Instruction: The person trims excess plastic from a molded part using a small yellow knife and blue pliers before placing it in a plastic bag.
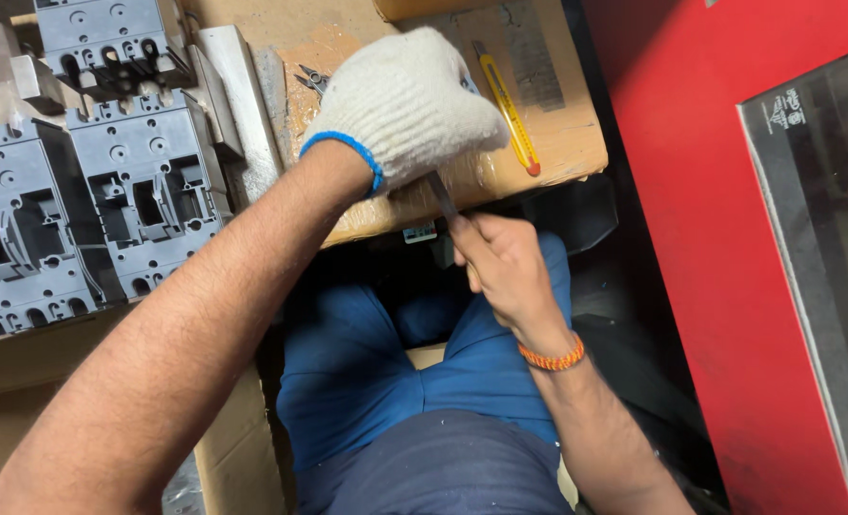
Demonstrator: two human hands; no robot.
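My left hand (407, 103) wears a white knit glove with a blue cuff and is closed over something on the cardboard box (557, 143); what it grips is hidden under the glove. My bare right hand (500, 267), with an orange band at the wrist, is closed around a thin metal tool (442, 196) whose shaft runs up under the gloved hand. A yellow utility knife (510, 110) lies on the box just right of the glove. Small pliers (311, 81) peek out to the glove's left.
Several grey plastic breaker housings (81, 200) are stacked at the left beside a metal bar (243, 95). A red cabinet (719, 238) with a dark window stands at the right. My blue trousers (386, 372) fill the space below, with more cardboard (233, 448) at lower left.
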